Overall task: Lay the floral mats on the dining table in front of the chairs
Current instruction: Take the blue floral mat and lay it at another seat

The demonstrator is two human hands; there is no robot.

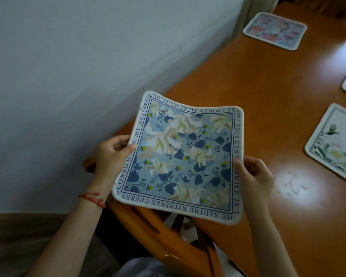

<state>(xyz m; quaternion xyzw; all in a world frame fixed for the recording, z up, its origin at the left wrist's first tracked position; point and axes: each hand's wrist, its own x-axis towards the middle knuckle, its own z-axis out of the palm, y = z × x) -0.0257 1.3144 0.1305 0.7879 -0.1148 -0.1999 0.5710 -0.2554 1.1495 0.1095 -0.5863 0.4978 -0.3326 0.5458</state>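
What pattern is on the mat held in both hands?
The mat shows cream flowers and dark blue leaves on pale blue, bordered by lettering; clearest in the head view.

bare table [258,80] ahead, wall [78,66] left

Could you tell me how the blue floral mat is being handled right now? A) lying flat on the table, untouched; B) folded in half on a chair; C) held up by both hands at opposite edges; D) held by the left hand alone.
C: the left hand and right hand each pinch an opposite edge of the blue floral mat, which sags between them above the table.
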